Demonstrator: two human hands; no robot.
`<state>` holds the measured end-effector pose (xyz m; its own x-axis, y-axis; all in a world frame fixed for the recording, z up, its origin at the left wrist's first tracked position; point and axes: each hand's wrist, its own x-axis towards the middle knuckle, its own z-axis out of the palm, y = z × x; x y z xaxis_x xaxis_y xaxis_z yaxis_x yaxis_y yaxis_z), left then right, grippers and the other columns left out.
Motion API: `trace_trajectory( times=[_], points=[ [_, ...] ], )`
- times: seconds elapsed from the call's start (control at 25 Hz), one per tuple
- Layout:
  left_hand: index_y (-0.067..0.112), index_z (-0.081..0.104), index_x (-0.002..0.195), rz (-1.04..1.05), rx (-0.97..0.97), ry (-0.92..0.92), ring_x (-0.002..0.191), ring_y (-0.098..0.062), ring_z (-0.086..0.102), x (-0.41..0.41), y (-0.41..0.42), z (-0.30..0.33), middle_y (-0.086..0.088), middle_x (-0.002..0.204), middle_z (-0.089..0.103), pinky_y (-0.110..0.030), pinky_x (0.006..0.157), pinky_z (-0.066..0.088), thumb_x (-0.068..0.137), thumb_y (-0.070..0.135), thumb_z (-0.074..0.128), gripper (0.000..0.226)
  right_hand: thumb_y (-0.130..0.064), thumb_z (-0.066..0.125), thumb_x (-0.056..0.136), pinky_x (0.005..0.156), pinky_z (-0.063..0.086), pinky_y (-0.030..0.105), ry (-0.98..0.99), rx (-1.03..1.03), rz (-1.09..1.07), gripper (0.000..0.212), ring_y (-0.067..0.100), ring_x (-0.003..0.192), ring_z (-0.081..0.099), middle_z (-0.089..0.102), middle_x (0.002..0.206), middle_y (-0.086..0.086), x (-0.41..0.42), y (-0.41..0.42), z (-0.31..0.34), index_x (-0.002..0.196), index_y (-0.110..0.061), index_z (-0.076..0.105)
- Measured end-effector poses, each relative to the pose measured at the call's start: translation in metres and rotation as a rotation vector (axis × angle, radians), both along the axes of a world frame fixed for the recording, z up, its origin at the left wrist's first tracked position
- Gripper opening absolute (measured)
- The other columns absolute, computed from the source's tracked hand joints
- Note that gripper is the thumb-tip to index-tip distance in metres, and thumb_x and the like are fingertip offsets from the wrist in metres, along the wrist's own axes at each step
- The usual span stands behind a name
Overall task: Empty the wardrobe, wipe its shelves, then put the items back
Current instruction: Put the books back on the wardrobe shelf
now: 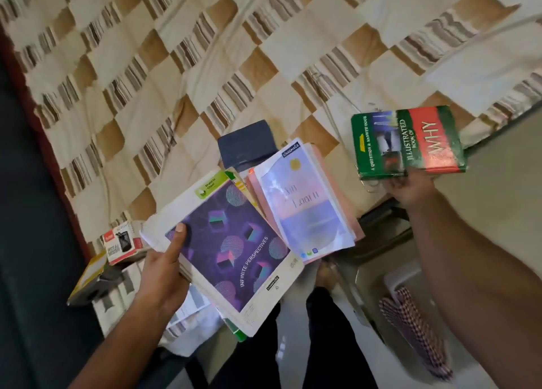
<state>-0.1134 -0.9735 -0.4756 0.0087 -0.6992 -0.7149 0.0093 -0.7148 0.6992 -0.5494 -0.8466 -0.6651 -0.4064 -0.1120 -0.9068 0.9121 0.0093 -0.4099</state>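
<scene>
Head view: over checked bedsheet (205, 65).
Left hand (162, 274): grip closed on purple-covered notebook stack (231, 256), centre.
Right hand (410, 187): grip closed on green hardcover book (407, 142), right, long axis pointing across the bed.

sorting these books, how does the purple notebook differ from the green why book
The purple notebook is a thin softcover on top of a stack in the left hand; the green WHY book is a thick hardcover held alone by the right hand. Both are held above the checked bedspread.

Head camera looks steeply down, close over bed (205, 65).
</scene>
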Motion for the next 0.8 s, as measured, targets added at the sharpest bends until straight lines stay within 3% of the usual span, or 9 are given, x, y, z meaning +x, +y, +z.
trace_trajectory(
  times=[0.08, 0.16, 0.24, 0.36, 0.44, 0.56, 0.68, 0.8],
  points=[
    [0.015, 0.056, 0.14, 0.003, 0.005, 0.004, 0.109, -0.026, 0.07, -0.002, 0.006, -0.002, -0.013, 0.129, 0.068, -0.042, 0.08, 0.062, 0.098, 0.02, 0.058, 0.042, -0.019, 0.049, 0.098, 0.08, 0.056, 0.035, 0.152, 0.191, 0.207, 0.013, 0.017, 0.093, 0.063, 0.059, 0.134, 0.007, 0.022, 0.004, 0.0, 0.106, -0.017, 0.059],
    [0.014, 0.056, 0.139, -0.007, 0.052, 0.032, 0.104, -0.026, 0.072, -0.011, 0.008, -0.003, -0.015, 0.127, 0.068, -0.041, 0.075, 0.062, 0.098, 0.018, 0.058, 0.042, -0.029, 0.06, 0.089, 0.089, 0.055, 0.039, 0.473, 0.3, 0.354, 0.029, 0.02, 0.101, 0.065, 0.067, 0.122, 0.004, 0.047, -0.002, 0.033, 0.116, -0.017, 0.063],
    [0.013, 0.058, 0.138, -0.07, 0.135, 0.076, 0.109, -0.033, 0.07, -0.027, 0.007, -0.005, -0.018, 0.126, 0.068, -0.049, 0.081, 0.061, 0.096, 0.02, 0.06, 0.043, -0.045, 0.059, 0.085, 0.094, 0.051, 0.043, 0.507, 0.044, 0.642, 0.039, 0.024, 0.105, 0.065, 0.068, 0.111, 0.007, 0.082, -0.009, 0.078, 0.113, -0.019, 0.064],
    [0.009, 0.058, 0.137, -0.195, 0.211, 0.176, 0.123, -0.041, 0.06, -0.059, 0.006, -0.006, -0.023, 0.133, 0.062, -0.061, 0.103, 0.047, 0.095, 0.022, 0.061, 0.044, -0.064, 0.072, 0.074, 0.094, 0.054, 0.042, 0.273, -0.257, 1.095, 0.065, 0.022, 0.108, 0.069, 0.072, 0.115, 0.002, 0.135, 0.009, 0.126, 0.126, -0.029, 0.057],
    [0.008, 0.057, 0.139, -0.248, 0.216, 0.265, 0.128, -0.042, 0.055, -0.08, 0.005, -0.01, -0.023, 0.137, 0.059, -0.061, 0.11, 0.04, 0.096, 0.024, 0.062, 0.046, -0.045, 0.08, 0.077, 0.092, 0.055, 0.035, 0.23, -0.365, 1.079, 0.058, 0.022, 0.111, 0.069, 0.074, 0.116, 0.001, 0.154, 0.031, 0.144, 0.127, -0.024, 0.06],
    [0.01, 0.059, 0.137, -0.395, 0.246, 0.254, 0.124, -0.038, 0.06, -0.107, -0.001, -0.026, -0.019, 0.133, 0.063, -0.053, 0.107, 0.046, 0.092, 0.047, 0.061, 0.058, -0.02, 0.074, 0.082, 0.102, 0.05, 0.033, 0.419, -0.324, 0.952, 0.055, 0.017, 0.118, 0.065, 0.071, 0.122, -0.003, 0.157, 0.056, 0.16, 0.135, -0.019, 0.058],
    [0.015, 0.064, 0.123, -0.415, 0.329, 0.057, 0.104, -0.03, 0.068, -0.124, -0.012, -0.062, -0.011, 0.115, 0.071, -0.042, 0.09, 0.056, 0.09, 0.07, 0.046, 0.067, -0.032, 0.074, 0.085, 0.1, 0.052, 0.05, 0.627, -0.088, 0.84, 0.046, 0.024, 0.11, 0.069, 0.072, 0.117, 0.001, 0.157, 0.078, 0.164, 0.127, -0.02, 0.061],
    [0.016, 0.061, 0.12, -0.501, 0.297, -0.087, 0.105, -0.032, 0.066, -0.133, -0.017, -0.107, -0.012, 0.116, 0.068, -0.045, 0.091, 0.058, 0.099, 0.062, 0.041, 0.054, -0.029, 0.074, 0.087, 0.083, 0.056, 0.049, 0.777, 0.269, 0.776, 0.033, 0.024, 0.094, 0.071, 0.073, 0.105, 0.0, 0.156, 0.105, 0.169, 0.116, -0.023, 0.061]
  ],
)
